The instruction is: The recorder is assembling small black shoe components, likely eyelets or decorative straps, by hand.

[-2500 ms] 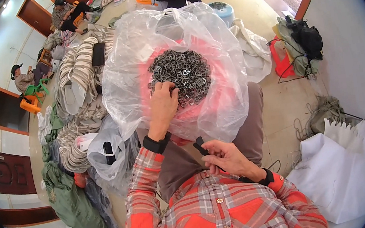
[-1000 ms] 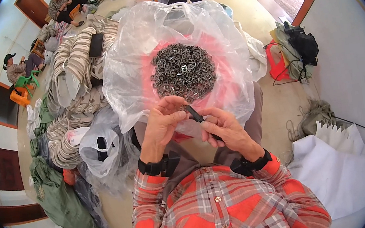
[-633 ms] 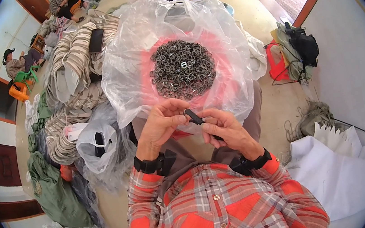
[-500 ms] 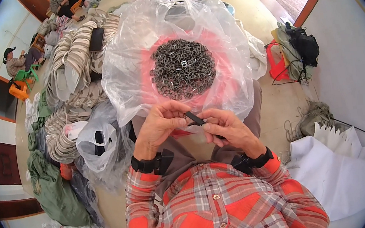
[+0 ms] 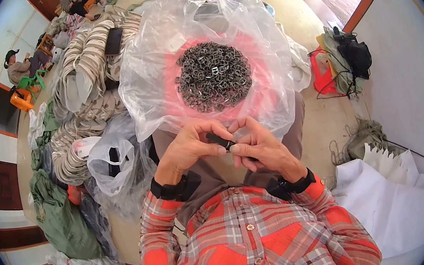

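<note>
My left hand and my right hand meet over my lap, each pinching a short black strap. The left fingers grip its upper stretch, and the right thumb and fingers close on it lower down. A small shiny bit shows on the strap between the thumbs, too small to make out. Just beyond the hands lies a heap of small dark metal buckles. They rest on a clear plastic bag spread wide, with a pink-red surface showing through it.
At left stand stacked pale shoe parts with a phone on top, a white plastic bag and a green cloth bundle. On the right are a red stool, a black bag and white sheeting. Other people sit at the back.
My two hands have come closer together, and the right thumb now meets the left thumb on the strap. The strap has shifted slightly left and down. A person's foot now shows at the far edge.
</note>
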Available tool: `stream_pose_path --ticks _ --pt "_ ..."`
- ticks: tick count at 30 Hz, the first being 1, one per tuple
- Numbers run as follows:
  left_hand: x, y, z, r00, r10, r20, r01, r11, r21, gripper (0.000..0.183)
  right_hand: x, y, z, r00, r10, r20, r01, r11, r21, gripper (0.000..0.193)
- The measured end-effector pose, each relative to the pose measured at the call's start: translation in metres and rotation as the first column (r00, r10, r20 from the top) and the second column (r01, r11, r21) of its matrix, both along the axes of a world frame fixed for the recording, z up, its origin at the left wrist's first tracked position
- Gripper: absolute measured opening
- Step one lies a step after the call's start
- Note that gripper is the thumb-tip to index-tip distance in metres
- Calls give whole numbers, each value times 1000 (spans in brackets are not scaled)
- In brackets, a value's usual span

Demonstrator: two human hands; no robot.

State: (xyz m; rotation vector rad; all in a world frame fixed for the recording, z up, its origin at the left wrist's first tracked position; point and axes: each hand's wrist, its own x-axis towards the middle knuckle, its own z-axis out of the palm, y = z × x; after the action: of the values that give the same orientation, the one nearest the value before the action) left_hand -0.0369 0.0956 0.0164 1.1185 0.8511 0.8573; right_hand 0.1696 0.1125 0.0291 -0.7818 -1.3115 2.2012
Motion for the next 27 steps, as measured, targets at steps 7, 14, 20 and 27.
stream_pose_path --ticks 7,14,20,27 --pt "15 -8 4 964 256 77 -249 964 -90 25 -9 11 -16 967 -218 131 143 892 428 20" --pt "29 -17 -23 863 506 -14 -496 851 169 28 -29 -3 -11 889 -395 232 24 546 837 26" --pt "47 -35 -10 777 626 -67 -614 776 145 42 -31 -14 0 861 -402 311 -90 483 871 29" --pt "55 -39 -9 732 675 -96 -634 726 267 38 -35 -13 1 816 -476 328 -83 465 881 17"
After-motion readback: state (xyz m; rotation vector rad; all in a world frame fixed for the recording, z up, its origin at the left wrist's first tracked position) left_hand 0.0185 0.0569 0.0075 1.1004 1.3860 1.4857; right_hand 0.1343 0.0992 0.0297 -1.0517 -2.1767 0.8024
